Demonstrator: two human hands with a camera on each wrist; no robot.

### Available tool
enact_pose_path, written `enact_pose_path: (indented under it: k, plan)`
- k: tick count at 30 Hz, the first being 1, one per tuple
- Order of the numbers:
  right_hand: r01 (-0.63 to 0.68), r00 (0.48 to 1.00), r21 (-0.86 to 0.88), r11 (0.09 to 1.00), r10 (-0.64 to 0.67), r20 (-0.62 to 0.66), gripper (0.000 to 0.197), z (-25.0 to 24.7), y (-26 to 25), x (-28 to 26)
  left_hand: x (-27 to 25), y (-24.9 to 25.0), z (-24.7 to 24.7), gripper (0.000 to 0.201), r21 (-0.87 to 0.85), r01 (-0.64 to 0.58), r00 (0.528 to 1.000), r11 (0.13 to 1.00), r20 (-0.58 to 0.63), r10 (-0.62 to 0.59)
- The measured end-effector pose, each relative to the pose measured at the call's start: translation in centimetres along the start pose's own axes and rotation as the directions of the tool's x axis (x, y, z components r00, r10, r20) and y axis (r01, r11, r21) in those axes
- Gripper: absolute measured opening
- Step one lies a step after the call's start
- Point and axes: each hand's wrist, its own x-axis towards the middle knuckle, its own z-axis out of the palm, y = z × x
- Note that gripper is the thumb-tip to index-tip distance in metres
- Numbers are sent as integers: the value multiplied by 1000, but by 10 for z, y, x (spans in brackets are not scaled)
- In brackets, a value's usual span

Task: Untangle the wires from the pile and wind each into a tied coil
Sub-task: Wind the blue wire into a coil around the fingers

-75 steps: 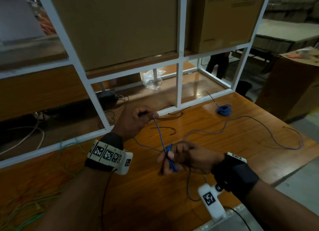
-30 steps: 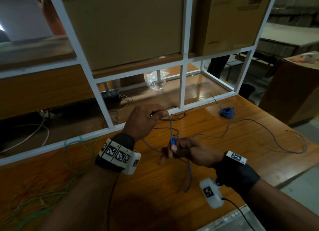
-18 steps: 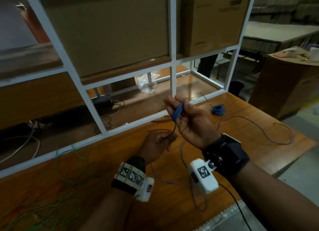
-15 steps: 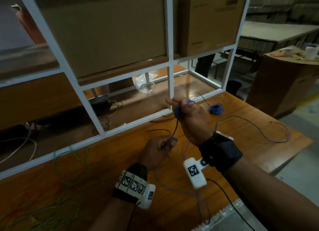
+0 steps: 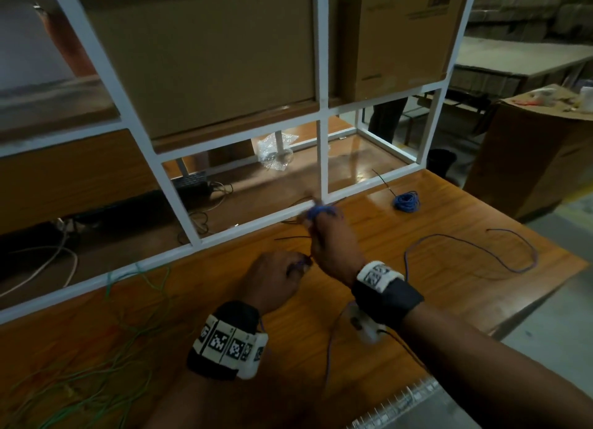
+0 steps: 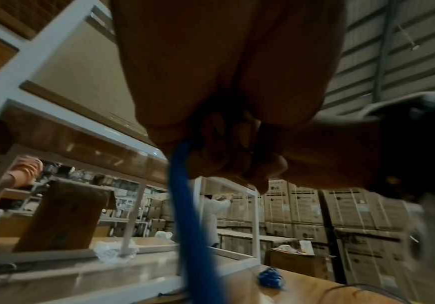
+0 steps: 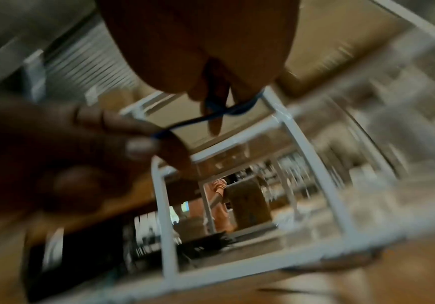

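Both hands hold one blue wire [image 5: 462, 239] above the brown wooden tabletop [image 5: 449, 300]: the left hand [image 5: 272, 279] pinches it, and the right hand [image 5: 333, 246] grips its wound part. A white frame shelf [image 5: 321, 76] with big cardboard boxes [image 5: 205, 53] stands behind, in a storeroom.

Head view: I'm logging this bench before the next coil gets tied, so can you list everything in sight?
blue wire: one, blue, loose on the table, one end wound on the right hand
blue coil: one, blue, far side of the table
green wires: a tangle, green, table's left
table: one, wood
frame: one, white, behind the table
boxes: two, brown, inside the frame
left hand: pinches the blue wire
right hand: grip on the wound turns
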Motion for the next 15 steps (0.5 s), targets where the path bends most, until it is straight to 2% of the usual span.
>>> enact_pose_path:
  k: [2, 4, 7, 10, 13, 15]
  plan:
    - [129, 946, -122, 984, -85, 313, 20, 2, 7, -10, -2, -12, -10, 17, 44, 54, 998, 998, -13, -54]
    - [165, 885, -130, 978, -88, 456, 18, -1, 11, -16, -6, -26, -20, 13, 55, 95, 995, 994, -10, -95]
    - [165, 812, -163, 973, -40, 583, 17, -6, 12, -15, -10, -38, -32, 13, 72, 46, 999, 996, -26, -44]
    - [133, 738, -143, 981, -2, 675, 17, -8, 4, -16, -6, -34, -45, 19, 155, -83, 993, 984, -68, 95]
    - [-55, 701, 61, 997, -5, 713, 40, -13, -2, -21, 0, -24, -62, 29, 182, -224, 963, 957, -109, 246]
    - [-136, 684, 230, 964, -77, 725, 45, -19, -8, -24, 4, -20, -72, 21, 69, -263, 957, 962, -110, 269]
